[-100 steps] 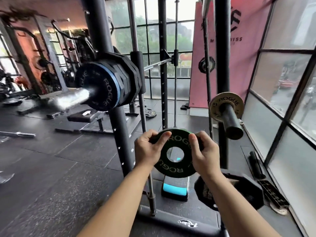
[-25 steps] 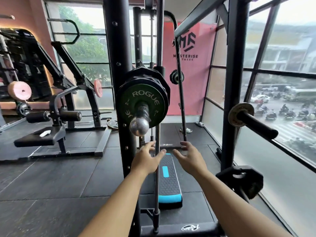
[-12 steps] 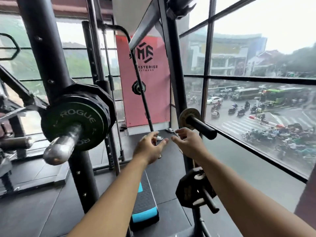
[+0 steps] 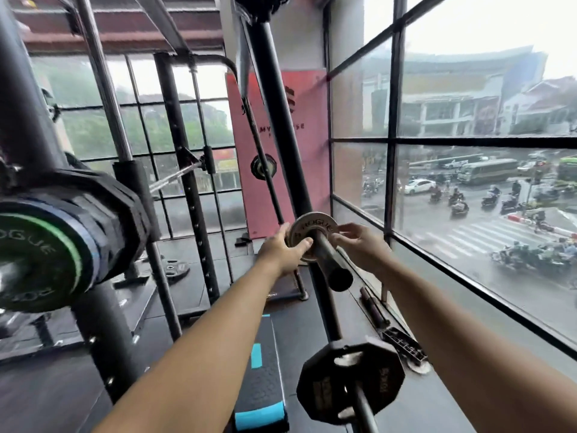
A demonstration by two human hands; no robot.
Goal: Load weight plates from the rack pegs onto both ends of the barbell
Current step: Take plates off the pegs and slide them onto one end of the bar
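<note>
A small tan Rogue plate (image 4: 309,229) sits on a black rack peg (image 4: 331,265) in the middle of the view. My left hand (image 4: 282,250) grips the plate's left edge, thumb on its face. My right hand (image 4: 359,242) holds its right edge with curled fingers. At the far left the barbell end (image 4: 46,254) carries a green-rimmed Rogue plate in front of a blue-edged plate and several black ones. A black many-sided plate (image 4: 349,382) hangs on a lower peg at the bottom.
A black rack upright (image 4: 281,120) stands just behind the tan plate, another upright (image 4: 28,126) at the left. A black and blue step platform (image 4: 260,376) lies on the floor. Large windows (image 4: 468,182) close off the right side.
The green plate I held four seconds ago now sits on the barbell end. Since then the view swung right and both hands rose from empty air onto the small tan plate on the peg.
</note>
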